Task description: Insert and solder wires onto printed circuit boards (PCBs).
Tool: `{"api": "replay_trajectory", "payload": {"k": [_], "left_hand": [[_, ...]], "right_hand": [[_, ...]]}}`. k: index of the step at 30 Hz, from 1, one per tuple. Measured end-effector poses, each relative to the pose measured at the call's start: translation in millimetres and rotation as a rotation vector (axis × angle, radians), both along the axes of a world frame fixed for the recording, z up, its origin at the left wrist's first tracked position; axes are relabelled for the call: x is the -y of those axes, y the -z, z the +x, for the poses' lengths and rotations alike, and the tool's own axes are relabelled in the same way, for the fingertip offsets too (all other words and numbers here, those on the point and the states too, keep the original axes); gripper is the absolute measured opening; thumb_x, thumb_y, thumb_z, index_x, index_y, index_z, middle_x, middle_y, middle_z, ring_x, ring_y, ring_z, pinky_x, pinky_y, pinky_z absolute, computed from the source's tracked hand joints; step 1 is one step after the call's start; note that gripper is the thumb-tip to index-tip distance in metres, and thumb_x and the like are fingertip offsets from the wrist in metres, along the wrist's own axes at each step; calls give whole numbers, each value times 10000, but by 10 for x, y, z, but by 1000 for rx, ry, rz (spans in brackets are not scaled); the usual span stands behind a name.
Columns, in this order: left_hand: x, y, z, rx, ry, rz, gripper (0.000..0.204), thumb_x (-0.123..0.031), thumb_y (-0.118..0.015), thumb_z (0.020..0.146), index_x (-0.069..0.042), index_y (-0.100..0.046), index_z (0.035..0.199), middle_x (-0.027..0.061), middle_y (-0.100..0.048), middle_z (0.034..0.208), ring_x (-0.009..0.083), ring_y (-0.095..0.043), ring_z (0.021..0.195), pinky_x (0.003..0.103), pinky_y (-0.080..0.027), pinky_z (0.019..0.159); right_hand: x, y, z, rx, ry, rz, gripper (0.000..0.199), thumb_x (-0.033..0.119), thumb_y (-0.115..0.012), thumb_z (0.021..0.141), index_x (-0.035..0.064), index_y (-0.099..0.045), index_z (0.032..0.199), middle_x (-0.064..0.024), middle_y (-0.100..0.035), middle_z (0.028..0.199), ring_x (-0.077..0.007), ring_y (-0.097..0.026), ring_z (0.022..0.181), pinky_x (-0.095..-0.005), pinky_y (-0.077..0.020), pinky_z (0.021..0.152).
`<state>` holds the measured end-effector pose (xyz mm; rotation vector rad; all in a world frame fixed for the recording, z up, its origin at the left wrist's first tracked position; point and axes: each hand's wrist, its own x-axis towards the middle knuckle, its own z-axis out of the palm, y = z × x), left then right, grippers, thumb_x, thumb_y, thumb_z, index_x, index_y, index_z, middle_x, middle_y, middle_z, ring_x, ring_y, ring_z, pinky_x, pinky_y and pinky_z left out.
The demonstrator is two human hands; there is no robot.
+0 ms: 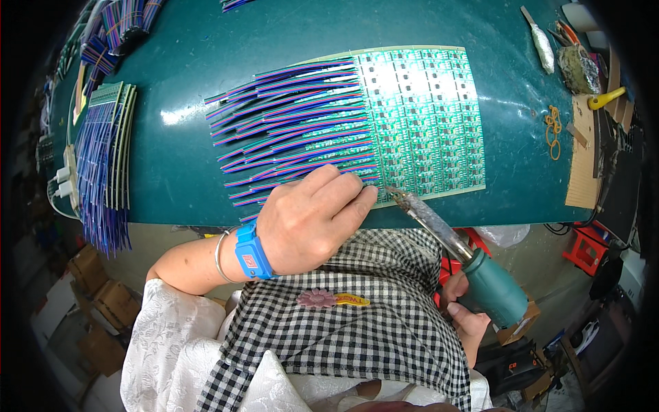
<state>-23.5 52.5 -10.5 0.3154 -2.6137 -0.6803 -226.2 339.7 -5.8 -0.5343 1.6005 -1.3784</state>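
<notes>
A panel of small green circuit boards (pixel 425 123) lies on the green mat, with rows of blue, red and green ribbon wires (pixel 288 130) running leftward from its middle. My left hand (pixel 312 213), a blue strap on its wrist, is closed at the lower end of these rows. Its fingertips pinch a ribbon wire at the board's near edge, though the hand partly hides it. In my right hand (pixel 470 312) is a soldering iron (pixel 491 288) with a dark green handle. The iron's tip points up-left and meets the panel's lower edge, just right of my left fingertips.
A stack of wired boards (pixel 103 158) sits at the left, below bundled wires (pixel 127 27). On the right are rubber bands (pixel 552 130), a cardboard piece (pixel 583 161), a yellow-handled tool (pixel 607 98) and a roundish lump (pixel 579 69). The table's near edge runs just below the panel.
</notes>
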Motion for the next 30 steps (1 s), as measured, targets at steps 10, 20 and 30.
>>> {"api": "replay_trajectory", "payload": {"k": [10, 20, 30], "left_hand": [[4, 18, -21, -41, 6, -2, 453, 19, -683, 602, 43, -739, 1050, 104, -632, 927, 223, -584, 689, 335, -465, 504], [-4, 11, 8, -36, -2, -54, 450, 0, -690, 598, 47, -742, 1042, 100, -632, 918, 216, -584, 684, 324, -458, 493], [25, -5, -92, -4, 51, -85, 466, 3, -683, 620, 28, -739, 1083, 106, -657, 940, 247, -645, 759, 340, -547, 578]], "right_hand": [[171, -152, 44, 173, 54, -60, 511, 71, -832, 712, -46, -605, 1156, -67, -595, 773, -169, -526, 634, -294, -411, 585], [-299, 170, -32, -308, -118, 83, 437, 132, -840, 712, -23, -631, 1063, -54, -634, 789, -178, -585, 673, -314, -464, 648], [-104, -132, -19, 277, 133, -142, 669, 42, -795, 682, -77, -605, 1312, -86, -636, 925, -160, -566, 724, -296, -441, 645]]}}
